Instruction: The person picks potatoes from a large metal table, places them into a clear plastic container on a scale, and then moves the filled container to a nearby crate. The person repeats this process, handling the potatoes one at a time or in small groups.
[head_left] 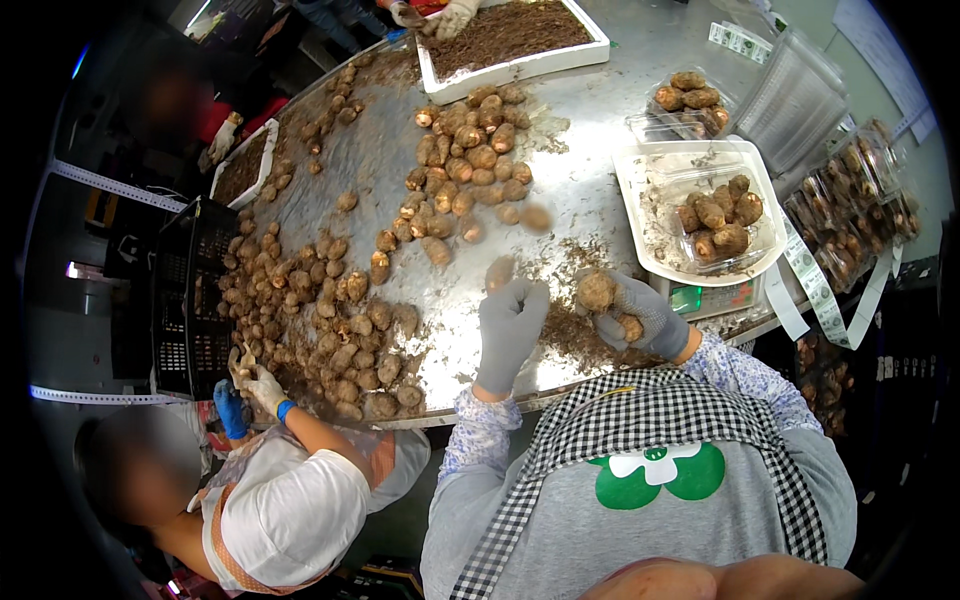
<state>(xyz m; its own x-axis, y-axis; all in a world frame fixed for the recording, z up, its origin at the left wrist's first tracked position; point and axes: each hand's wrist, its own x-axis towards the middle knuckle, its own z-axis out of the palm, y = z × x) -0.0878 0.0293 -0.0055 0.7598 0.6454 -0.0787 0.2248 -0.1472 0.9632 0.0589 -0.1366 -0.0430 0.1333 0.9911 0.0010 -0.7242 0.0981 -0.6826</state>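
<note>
My right hand, in a grey glove, is closed around two brown, rough-skinned taro corms; the larger taro shows at the fingertips, the smaller sits lower against the palm. To its left, my grey-gloved left hand is curled into a fist above the metal table, and its grip is hidden. Just beyond its knuckles is a blurred taro; farther off, another blurred taro lies near the loose heap. Right of my hands, a clear plastic box with several taros rests in a white tray on a scale.
Filled clear boxes, stacked lids or trays and a label strip crowd the right edge. A large taro pile spreads leftward to a black crate. A co-worker's gloved hand works there. White soil boxes stand far off.
</note>
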